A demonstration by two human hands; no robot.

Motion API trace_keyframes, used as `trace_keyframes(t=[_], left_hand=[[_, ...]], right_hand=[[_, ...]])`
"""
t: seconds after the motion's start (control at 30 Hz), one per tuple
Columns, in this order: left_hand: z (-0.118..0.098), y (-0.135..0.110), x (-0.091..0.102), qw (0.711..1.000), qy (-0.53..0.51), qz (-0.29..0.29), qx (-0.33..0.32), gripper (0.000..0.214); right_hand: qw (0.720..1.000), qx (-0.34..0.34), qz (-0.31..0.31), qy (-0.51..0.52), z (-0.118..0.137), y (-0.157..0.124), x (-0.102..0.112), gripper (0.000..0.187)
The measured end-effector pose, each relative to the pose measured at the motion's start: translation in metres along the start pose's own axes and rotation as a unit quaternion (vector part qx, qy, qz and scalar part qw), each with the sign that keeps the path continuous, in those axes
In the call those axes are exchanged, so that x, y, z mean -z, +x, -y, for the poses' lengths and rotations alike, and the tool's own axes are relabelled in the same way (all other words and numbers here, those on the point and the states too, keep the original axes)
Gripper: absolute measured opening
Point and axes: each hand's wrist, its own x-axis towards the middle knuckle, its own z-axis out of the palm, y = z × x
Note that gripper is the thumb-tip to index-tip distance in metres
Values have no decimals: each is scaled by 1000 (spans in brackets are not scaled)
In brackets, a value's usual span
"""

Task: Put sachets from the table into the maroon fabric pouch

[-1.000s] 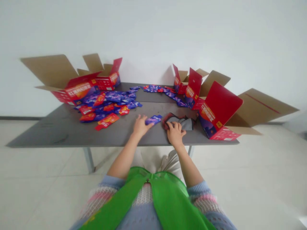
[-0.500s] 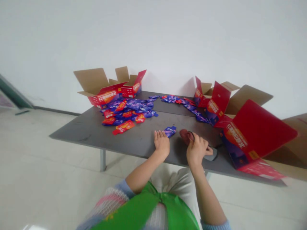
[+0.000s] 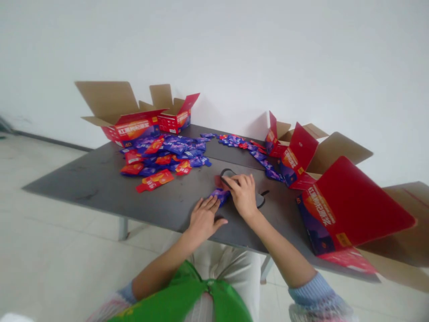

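My left hand point(image 3: 205, 219) lies flat near the table's front edge, thumb spread away, its fingertips on a purple pouch point(image 3: 220, 195). My right hand point(image 3: 243, 193) is closed on a grey and reddish-brown pad with a black edge point(image 3: 228, 173). The pad is held over the right end of the pouch and partly covers it; its exact kind is unclear. To the left, a single orange-red pouch point(image 3: 156, 180) lies before a heap of purple and orange pouches point(image 3: 167, 154).
Open red cartons stand at the back left point(image 3: 139, 127) and along the right, the nearest carton point(image 3: 330, 210) at the front right. A row of pouches point(image 3: 234, 141) runs along the rear of the grey table point(image 3: 87, 188). A white wall point(image 3: 228, 53) rises behind.
My right hand has brought the pad leftward and over the purple pouch. My left hand now rests on the pouch with its thumb spread. The view has shifted slightly.
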Motion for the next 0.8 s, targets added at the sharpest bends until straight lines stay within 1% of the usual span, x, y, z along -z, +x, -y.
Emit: trace_keyframes(t=[0.07,0.1,0.13,0.17,0.2,0.27,0.33,0.4,0.5,0.63,0.73,0.8], left_hand=[[2,-5,5,1000,-6,-17,-10,68],[2,-7,7,1000,-7,-21,-10,68],[2,-7,8,1000,-8,-25,-6,67],[2,-7,9,1000,-8,-30,2,65],[1,-7,10,999,-8,-38,14,64],[-1,-5,10,998,-7,-51,42,60],[-4,-3,11,997,-2,-49,61,54],[-6,-2,12,997,8,-40,71,49],[-8,-1,13,995,26,-39,87,45],[-6,-1,11,995,42,-43,82,43],[-4,-2,8,995,52,-44,71,43],[-3,-2,7,995,55,-48,66,44]], right_hand=[[989,117,88,31,-3,-2,-26,40],[981,151,117,47,-7,-2,-38,42],[976,165,132,58,-12,-2,-48,46],[974,167,139,63,-19,0,-56,49],[976,154,139,61,-26,3,-62,52],[984,107,136,38,-41,12,-69,54],[989,53,136,10,-54,24,-73,54],[990,19,137,-5,-61,34,-76,52],[992,-1,127,-2,-64,41,-81,47],[996,2,86,36,-63,34,-77,47],[993,44,40,98,-59,25,-68,51],[988,75,22,130,-50,21,-62,55]])
